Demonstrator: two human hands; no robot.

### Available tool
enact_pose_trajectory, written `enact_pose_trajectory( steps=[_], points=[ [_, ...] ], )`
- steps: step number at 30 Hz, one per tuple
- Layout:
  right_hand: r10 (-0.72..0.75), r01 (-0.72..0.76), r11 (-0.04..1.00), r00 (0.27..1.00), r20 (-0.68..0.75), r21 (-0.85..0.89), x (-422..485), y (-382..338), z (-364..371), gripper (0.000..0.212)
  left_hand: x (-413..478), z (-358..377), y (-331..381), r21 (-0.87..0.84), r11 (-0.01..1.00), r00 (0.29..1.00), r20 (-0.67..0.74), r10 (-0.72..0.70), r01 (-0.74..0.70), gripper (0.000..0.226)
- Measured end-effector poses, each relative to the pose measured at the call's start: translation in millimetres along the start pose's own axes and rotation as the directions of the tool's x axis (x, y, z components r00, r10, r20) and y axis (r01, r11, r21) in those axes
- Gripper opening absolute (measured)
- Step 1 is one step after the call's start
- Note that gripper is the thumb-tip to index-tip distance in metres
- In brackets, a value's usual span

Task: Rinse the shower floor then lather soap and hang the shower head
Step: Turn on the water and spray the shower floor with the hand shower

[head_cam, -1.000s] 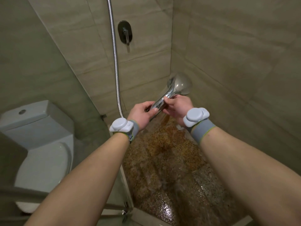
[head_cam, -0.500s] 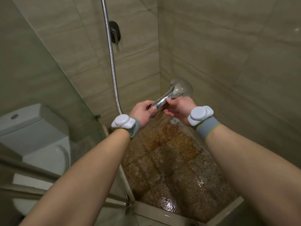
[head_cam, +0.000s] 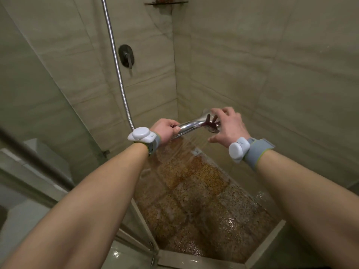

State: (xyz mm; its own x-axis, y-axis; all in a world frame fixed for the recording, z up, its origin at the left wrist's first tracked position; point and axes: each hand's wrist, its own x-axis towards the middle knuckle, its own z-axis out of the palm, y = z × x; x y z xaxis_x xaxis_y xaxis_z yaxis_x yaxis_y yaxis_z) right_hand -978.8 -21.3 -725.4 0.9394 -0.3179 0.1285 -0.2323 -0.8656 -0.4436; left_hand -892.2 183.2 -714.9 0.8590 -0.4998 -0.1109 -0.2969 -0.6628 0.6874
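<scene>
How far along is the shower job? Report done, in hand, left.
Done: nothing fully, though the shower floor is wet. In hand: rinsing; the left hand grips the shower head, which sprays downward, right hand spread over its spray end. Left: lathering soap, no lather shows, and hanging the head.

The top edge cuts off the little shelf [head_cam: 166, 3] and the hose [head_cam: 114, 55], the left hand [head_cam: 165, 131] hides the end of the shower head [head_cam: 194, 125], the right hand [head_cam: 229, 126] covers part of its round end, and the white shape [head_cam: 48, 154] on the left is too blurry to tell.
</scene>
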Motion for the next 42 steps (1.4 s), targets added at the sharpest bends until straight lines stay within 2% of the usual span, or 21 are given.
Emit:
enact_pose_trajectory(
  steps=[2, 7, 11, 14, 17, 21, 23, 30, 34, 42],
  points=[
    [-0.039, 0.042, 0.998, 0.998, 0.055, -0.052, -5, 8, -9, 0.103, -2, 3, 5, -0.021, 0.999, 1.0, 0.011, 0.025, -0.024, 0.021],
    [-0.088, 0.1, 0.99, 0.988, 0.125, -0.096, -7, 19, -26, 0.112, -8, 8, 14, -0.029, 0.998, 0.996, 0.074, 0.059, -0.057, 0.021],
    [-0.092, 0.109, 0.99, 0.98, 0.174, -0.088, -2, 19, -37, 0.095, -9, 5, 20, -0.047, 0.997, 0.991, 0.115, 0.071, -0.066, 0.021],
    [-0.105, 0.118, 0.989, 0.984, 0.143, -0.09, -2, 19, -44, 0.086, -12, 3, 24, -0.057, 0.996, 0.992, 0.109, 0.068, -0.062, 0.018],
    [-0.103, 0.114, 0.988, 0.989, 0.105, -0.104, -3, 20, -42, 0.086, -13, -2, 21, 0.014, 0.997, 0.993, 0.084, 0.078, -0.08, 0.015],
    [-0.078, 0.082, 0.995, 0.995, 0.055, -0.065, -6, 18, -34, 0.083, -18, -11, 19, 0.242, 0.963, 0.992, -0.003, 0.125, -0.12, 0.031],
    [-0.076, 0.078, 0.996, 0.996, 0.046, -0.04, -6, 15, -28, 0.082, -19, -14, 19, 0.303, 0.944, 0.985, -0.069, 0.157, -0.13, 0.034],
    [-0.128, 0.123, 0.99, 0.989, 0.074, 0.062, 0, -6, -10, 0.086, -25, -36, 10, 0.437, 0.898, 0.977, -0.161, 0.14, -0.057, 0.036],
    [-0.158, 0.147, 0.985, 0.98, 0.122, 0.094, 6, -13, -1, 0.089, -29, -43, 6, 0.508, 0.861, 0.983, -0.156, 0.094, -0.002, 0.036],
    [-0.178, 0.163, 0.983, 0.96, 0.216, 0.083, 11, -12, 10, 0.094, -31, -42, -5, 0.514, 0.858, 0.99, -0.125, 0.059, 0.014, 0.033]
  ],
)
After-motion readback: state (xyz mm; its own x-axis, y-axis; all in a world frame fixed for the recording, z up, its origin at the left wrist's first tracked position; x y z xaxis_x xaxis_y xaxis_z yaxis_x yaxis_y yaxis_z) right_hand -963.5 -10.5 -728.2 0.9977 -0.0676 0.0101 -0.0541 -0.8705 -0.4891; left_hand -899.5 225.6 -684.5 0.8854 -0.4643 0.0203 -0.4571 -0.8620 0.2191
